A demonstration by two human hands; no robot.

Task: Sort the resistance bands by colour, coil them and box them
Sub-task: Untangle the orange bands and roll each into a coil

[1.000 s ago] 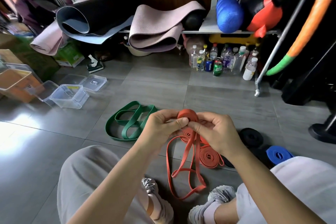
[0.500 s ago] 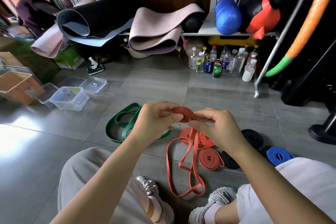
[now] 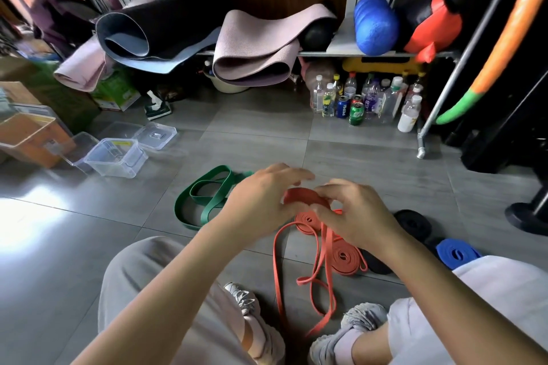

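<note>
Both hands hold a partly coiled red band in the air over the floor. My left hand grips the coil from the left and my right hand pinches it from the right. The band's loose tail hangs down and loops on the floor between my feet. Two coiled red bands lie under my right hand. A loose green band lies to the left. Coiled black bands and a coiled blue band lie to the right.
Clear plastic boxes and a lid stand on the grey tiles at the left, beside an orange bin. Bottles and cans stand under a shelf with rolled mats. A metal rack leg stands at the right.
The hands have kept turning the red coil and have dropped slightly. More of the loose tail has been taken up, so the loop on the floor is shorter.
</note>
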